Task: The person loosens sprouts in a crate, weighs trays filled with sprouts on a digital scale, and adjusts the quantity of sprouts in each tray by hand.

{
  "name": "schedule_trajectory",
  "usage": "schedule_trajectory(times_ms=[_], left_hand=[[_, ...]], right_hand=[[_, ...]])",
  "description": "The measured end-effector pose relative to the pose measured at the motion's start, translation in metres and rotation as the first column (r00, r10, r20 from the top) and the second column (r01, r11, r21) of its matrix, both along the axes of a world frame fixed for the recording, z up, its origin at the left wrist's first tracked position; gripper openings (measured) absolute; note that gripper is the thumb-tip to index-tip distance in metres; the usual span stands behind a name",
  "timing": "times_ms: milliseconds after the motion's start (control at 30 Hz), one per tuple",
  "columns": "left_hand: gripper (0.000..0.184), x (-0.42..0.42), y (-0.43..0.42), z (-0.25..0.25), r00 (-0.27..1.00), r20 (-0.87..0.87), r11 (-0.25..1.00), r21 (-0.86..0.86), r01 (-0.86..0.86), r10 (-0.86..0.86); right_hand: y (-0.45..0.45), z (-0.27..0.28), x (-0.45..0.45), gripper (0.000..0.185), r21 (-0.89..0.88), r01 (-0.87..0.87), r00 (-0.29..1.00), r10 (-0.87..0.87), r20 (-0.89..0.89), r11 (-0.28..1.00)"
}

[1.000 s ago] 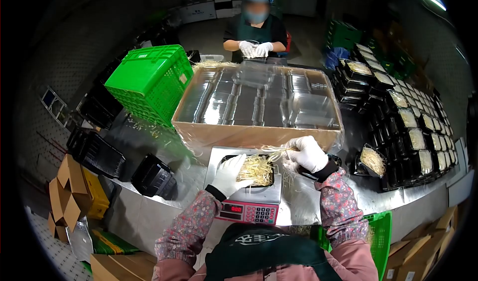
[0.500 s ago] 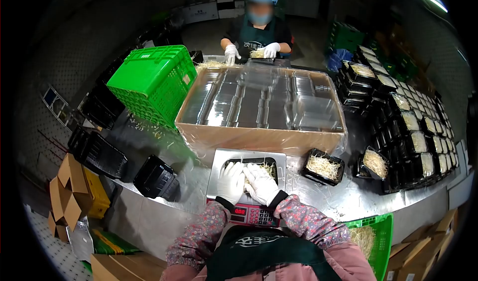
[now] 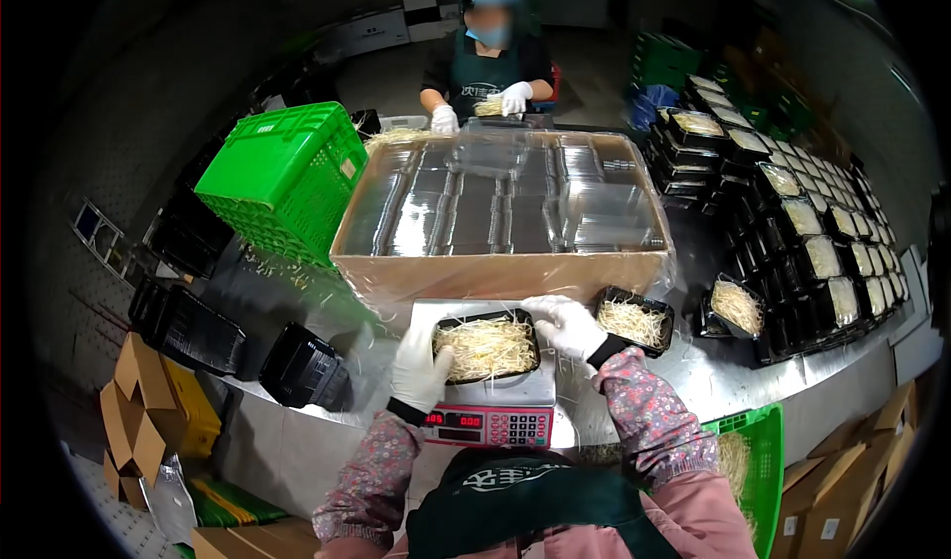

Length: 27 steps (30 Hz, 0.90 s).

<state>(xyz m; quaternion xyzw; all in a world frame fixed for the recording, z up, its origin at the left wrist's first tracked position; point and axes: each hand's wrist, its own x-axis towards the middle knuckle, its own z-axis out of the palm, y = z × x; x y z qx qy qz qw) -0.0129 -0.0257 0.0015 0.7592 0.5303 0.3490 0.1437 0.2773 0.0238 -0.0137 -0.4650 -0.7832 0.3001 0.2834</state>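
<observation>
A black plastic tray of bean sprouts point(image 3: 487, 348) sits on the metal pan of a red electronic scale point(image 3: 495, 425), below its lit red display. My left hand point(image 3: 420, 369), in a white glove, grips the tray's left side with the thumb over the rim. At the far right corner, my white-gloved right hand point(image 3: 570, 328) has its fingers and thumb at the rim; the exact contact is hard to see. Just right of that hand stands a second filled tray point(image 3: 634, 319). Farther right, another filled tray point(image 3: 736, 306) lies tilted on something black.
A large carton of clear plastic lids point(image 3: 495, 267) stands beyond the scale, beside a green crate point(image 3: 282, 173). Stacked filled trays point(image 3: 822, 257) cover the table's right end. Black trays point(image 3: 302, 366) are at left. A co-worker point(image 3: 485, 69) handles sprouts across the table.
My hands have moved apart from over the sprouts to the two sides of the tray, uncovering its contents. The camera view has shifted slightly.
</observation>
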Motion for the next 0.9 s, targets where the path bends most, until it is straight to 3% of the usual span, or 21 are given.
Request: schedule_trajectory(times_ms=[67, 100, 200, 233, 267, 333, 400, 467, 500, 533, 567, 667, 733, 800, 833, 867, 900], left_hand=[[0.058, -0.028, 0.014, -0.032, 0.985, -0.024, 0.984, 0.062, -0.168, 0.169], [0.060, -0.036, 0.023, -0.043, 0.970, 0.066, 0.972, -0.013, -0.235, 0.235], [0.067, -0.014, 0.037, -0.017, 0.983, -0.130, 0.973, -0.175, -0.153, 0.131], [0.078, -0.007, 0.040, -0.030, 0.981, -0.194, 0.995, -0.098, 0.005, -0.025], [0.086, 0.007, 0.034, -0.028, 0.974, -0.195, 0.978, -0.194, 0.080, -0.118], [0.089, 0.034, 0.017, -0.008, 0.880, -0.398, 0.966, -0.090, 0.244, -0.260], [0.092, 0.038, 0.010, -0.023, 0.843, -0.460, 0.953, -0.018, 0.304, -0.278], [0.088, 0.039, 0.013, -0.034, 0.878, -0.396, 0.960, -0.044, 0.275, -0.270], [0.085, 0.037, 0.019, -0.042, 0.883, -0.385, 0.962, -0.065, 0.265, -0.269], [0.083, 0.036, 0.022, -0.047, 0.889, -0.372, 0.964, -0.085, 0.251, -0.265], [0.073, 0.040, 0.028, -0.045, 0.894, -0.372, 0.965, -0.019, 0.261, -0.249], [0.065, 0.045, 0.047, -0.061, 0.889, -0.419, 0.982, -0.053, 0.181, -0.186], [0.063, 0.050, 0.050, -0.063, 0.874, -0.458, 0.987, -0.085, 0.138, -0.161], [0.063, 0.051, 0.047, -0.059, 0.868, -0.471, 0.985, -0.135, 0.109, -0.160], [0.067, 0.041, 0.042, -0.059, 0.902, -0.383, 0.980, -0.097, 0.174, -0.198], [0.072, 0.036, 0.033, -0.042, 0.918, -0.329, 0.957, -0.252, 0.141, -0.222], [0.074, 0.025, 0.028, -0.041, 0.923, -0.325, 0.968, -0.208, 0.142, -0.206]], right_hand=[[-0.004, 0.009, 0.012, 0.049, -0.085, 0.121, 0.990, -0.127, -0.068, 0.989], [-0.004, 0.008, 0.011, 0.055, -0.057, 0.117, 0.992, -0.119, -0.042, 0.991], [-0.001, 0.000, -0.011, 0.080, 0.021, 0.045, 0.994, -0.047, 0.094, 0.999], [0.000, 0.002, -0.023, 0.090, 0.020, 0.007, 0.984, -0.010, 0.178, 1.000], [0.000, -0.001, -0.031, 0.090, 0.022, 0.011, 0.971, -0.016, 0.237, 1.000], [0.004, -0.008, -0.040, 0.088, -0.046, 0.030, 0.960, -0.016, 0.280, 0.998], [-0.006, -0.014, -0.047, 0.080, -0.042, 0.006, 0.954, 0.007, 0.300, 0.999], [-0.023, -0.025, -0.062, 0.077, 0.107, -0.037, 0.947, 0.001, 0.322, 0.994], [-0.027, -0.022, -0.068, 0.077, 0.057, -0.088, 0.930, 0.062, 0.364, 0.994], [-0.036, -0.042, -0.077, 0.072, 0.248, -0.006, 0.965, -0.060, 0.256, 0.969], [-0.035, -0.042, -0.081, 0.075, 0.219, 0.040, 0.969, -0.092, 0.230, 0.975], [-0.024, -0.038, -0.093, 0.084, -0.019, 0.147, 0.966, -0.139, 0.217, 0.989], [-0.011, -0.043, -0.096, 0.088, -0.054, 0.169, 0.952, -0.148, 0.268, 0.984], [-0.010, -0.040, -0.092, 0.087, -0.120, 0.133, 0.963, -0.100, 0.252, 0.984], [-0.011, -0.033, -0.086, 0.084, -0.151, 0.088, 0.981, -0.059, 0.185, 0.985], [-0.015, -0.020, -0.077, 0.081, -0.180, 0.041, 0.993, -0.020, 0.116, 0.983], [-0.017, -0.003, -0.070, 0.065, -0.124, 0.039, 0.996, -0.030, 0.079, 0.991]])
